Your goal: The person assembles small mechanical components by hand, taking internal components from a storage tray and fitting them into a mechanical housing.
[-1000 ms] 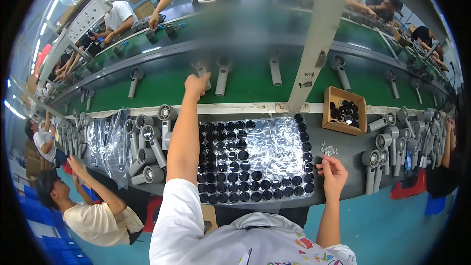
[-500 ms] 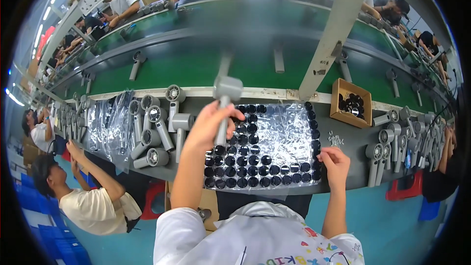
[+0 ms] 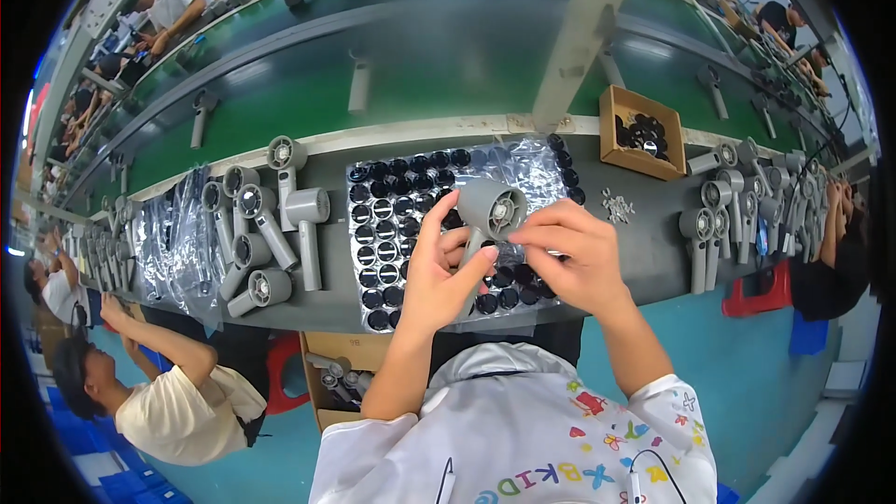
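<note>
A grey handheld fan (image 3: 485, 203) is in my left hand (image 3: 439, 271), its round head tilted so the open face with the blades points to the right. My left fingers wrap round its handle, which is mostly hidden. Close against the fan's head and neck, my right hand (image 3: 577, 257) has thumb and forefinger pinched together; whatever is between them is too small to make out. Below both hands lies a clear plastic sheet (image 3: 527, 163) carrying rows of round black caps (image 3: 385, 231).
Grey fans (image 3: 303, 210) lie to the left beside clear plastic bags (image 3: 177, 243); more fans (image 3: 717, 196) crowd the right. Small pale pieces (image 3: 616, 206) are heaped near a cardboard box (image 3: 642, 164) of black parts. Beyond the ledge runs a green conveyor (image 3: 420, 84). Co-workers sit nearby.
My left hand has brought the fan down and nearer, over the caps. My right hand has moved from the sheet's right edge to the fan. The whole view has shifted.
</note>
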Demonstrator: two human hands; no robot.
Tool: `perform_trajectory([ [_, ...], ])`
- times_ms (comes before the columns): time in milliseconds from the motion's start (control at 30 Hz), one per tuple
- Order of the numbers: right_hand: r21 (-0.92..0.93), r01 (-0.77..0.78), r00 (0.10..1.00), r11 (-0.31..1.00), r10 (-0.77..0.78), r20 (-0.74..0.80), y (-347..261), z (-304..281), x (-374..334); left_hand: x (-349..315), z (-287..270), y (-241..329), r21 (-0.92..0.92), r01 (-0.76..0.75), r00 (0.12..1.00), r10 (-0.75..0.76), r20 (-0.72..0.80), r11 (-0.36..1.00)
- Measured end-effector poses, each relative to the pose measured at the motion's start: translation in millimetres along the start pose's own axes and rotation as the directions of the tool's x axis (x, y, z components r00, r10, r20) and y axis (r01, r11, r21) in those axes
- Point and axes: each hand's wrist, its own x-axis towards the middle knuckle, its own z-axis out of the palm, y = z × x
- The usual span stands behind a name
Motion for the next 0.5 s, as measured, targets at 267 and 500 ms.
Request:
perform_trajectory([
  [267, -0.164, 0.129, 0.992, 0.978, -0.125, 0.034, 0, 13, 9, -7, 1, 6, 0.071, -0.03, 0.999, 0.033, -0.036, 0.997],
  [500, -0.27, 0.158, 0.987, 0.95, -0.141, 0.081, -4, 18, 12, -9, 1, 7, 0.177, -0.052, 0.996, 0.064, -0.059, 0.983],
])
